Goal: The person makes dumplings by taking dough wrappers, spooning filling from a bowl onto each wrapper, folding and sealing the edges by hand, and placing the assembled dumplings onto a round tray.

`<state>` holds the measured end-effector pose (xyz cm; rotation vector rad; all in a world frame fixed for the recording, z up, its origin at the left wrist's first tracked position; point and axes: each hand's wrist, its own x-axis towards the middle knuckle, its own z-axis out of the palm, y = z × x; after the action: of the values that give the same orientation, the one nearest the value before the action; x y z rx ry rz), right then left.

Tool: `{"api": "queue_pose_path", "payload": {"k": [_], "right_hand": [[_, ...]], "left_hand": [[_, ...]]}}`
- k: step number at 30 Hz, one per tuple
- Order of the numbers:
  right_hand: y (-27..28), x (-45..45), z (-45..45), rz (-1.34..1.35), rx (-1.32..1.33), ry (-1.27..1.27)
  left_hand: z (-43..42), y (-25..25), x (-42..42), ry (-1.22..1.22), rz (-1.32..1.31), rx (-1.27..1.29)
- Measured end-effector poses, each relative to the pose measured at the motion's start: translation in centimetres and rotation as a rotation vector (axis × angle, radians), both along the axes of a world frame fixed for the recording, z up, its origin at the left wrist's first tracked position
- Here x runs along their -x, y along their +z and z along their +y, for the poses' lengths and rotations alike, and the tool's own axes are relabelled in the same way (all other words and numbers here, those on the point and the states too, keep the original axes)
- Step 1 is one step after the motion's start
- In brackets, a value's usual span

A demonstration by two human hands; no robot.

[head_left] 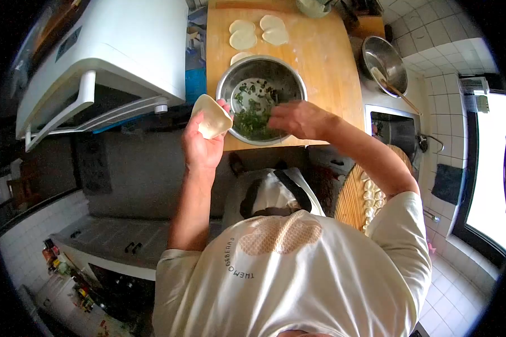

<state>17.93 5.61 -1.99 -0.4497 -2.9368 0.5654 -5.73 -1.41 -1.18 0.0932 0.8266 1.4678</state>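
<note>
My left hand (pixel 201 147) is closed around a round, pale dough wrapper (pixel 212 118), which curves up from the palm beside the bowl's left rim. A steel mixing bowl (pixel 223 78) stands near the front edge of the wooden board. Inside it lies chopped green filling (pixel 253 119), heaped toward the near side with scattered bits beyond. Over the bowl's right side, my right hand (pixel 299 118) has its fingers curled together at the greens. Its fingertips are partly hidden, so whatever they pinch cannot be made out.
Flat dough wrappers (pixel 243 36) lie in overlapping groups on the wooden board (pixel 328 67). At the right are a steel basin (pixel 396 62) with a wooden-handled tool and a sink (pixel 393 132). A round slatted tray (pixel 351 196) carries rows of folded dumplings (pixel 371 199). A white appliance (pixel 135 45) stands left.
</note>
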Motion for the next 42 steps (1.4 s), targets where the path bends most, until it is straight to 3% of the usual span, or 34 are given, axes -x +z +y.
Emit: {"api": "queue_pose_path", "payload": {"k": [6,8,10,11,14,18,22,26,28,30,32,37,40,42], "right_hand": [[1.2,0.5,-0.4,0.173,0.348,-0.548],[1.8,0.9,-1.0,0.220,0.424,-0.527],[1.9,1.0,-1.5,0.239,0.253,-0.134],[2.2,0.9,-1.5,0.112,0.312,-0.138],[0.7,-1.6,0.4,0.065,0.277,-0.058],[3.8,-3.5,0.7,0.102,0.264,-0.229],[3.1,-2.7,-0.8,0.088,0.399,-0.193],[1.4,-2.5,1.1,0.244,0.201,-0.272],[2.4,-2.0,1.0,0.217,0.285,-0.556],[1.6,-2.1,0.3,0.189,0.287,-0.556],[2.0,-1.8,-1.0,0.123,0.516,-0.652],[1.9,-1.4,-3.1,0.243,0.435,-0.502],[1.6,-2.3,-1.8,0.146,0.367,-0.654],[1.1,-2.1,-1.0,0.173,0.342,-0.619]], "left_hand": [[-1.3,-1.8,-0.7,-0.021,-0.074,0.013],[-1.2,-2.1,-0.8,-0.032,-0.046,-0.052],[-1.1,-2.8,-0.6,-0.045,-0.042,-0.061],[-1.1,-3.1,-0.6,-0.058,-0.035,-0.077],[-0.9,-2.9,-0.5,-0.060,-0.016,-0.077],[-1.1,-3.2,-0.7,-0.043,-0.038,-0.098],[-1.1,-3.3,-0.9,-0.011,-0.021,-0.072],[-1.1,-3.4,-0.7,-0.016,-0.022,-0.078],[-1.2,-3.4,-0.8,-0.001,-0.016,-0.067],[-1.2,-3.3,-1.0,0.005,-0.011,-0.064],[-1.1,-3.3,-0.9,-0.012,-0.030,-0.107],[-1.2,-3.2,-0.9,0.000,-0.027,-0.084],[-1.0,-3.1,-1.0,-0.002,0.000,-0.076],[-1.3,-3.2,-0.9,-0.004,0.011,-0.065]]}}
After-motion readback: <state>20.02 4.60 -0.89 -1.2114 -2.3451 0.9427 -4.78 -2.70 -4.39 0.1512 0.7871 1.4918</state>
